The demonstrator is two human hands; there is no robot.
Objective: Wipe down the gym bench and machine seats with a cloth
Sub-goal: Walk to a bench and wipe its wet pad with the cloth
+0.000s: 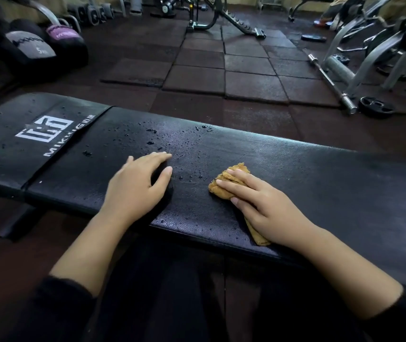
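Droplets (152, 141) sit all over the middle of the bench (295, 174), so that's the patch to hit. Right hand (261, 206) lies flat, fingers straight, pressing the folded tan cloth (234, 174) onto the pad near the front edge. Left hand (138, 186) rests loosely open on the pad just left of it, holding nothing. Best bet: sweep left in long overlapping passes, with the left hand lifted out of the path. Medicine balls (31, 45), a barbell (330, 82) and a plate (376, 107) lie well apart on the floor.
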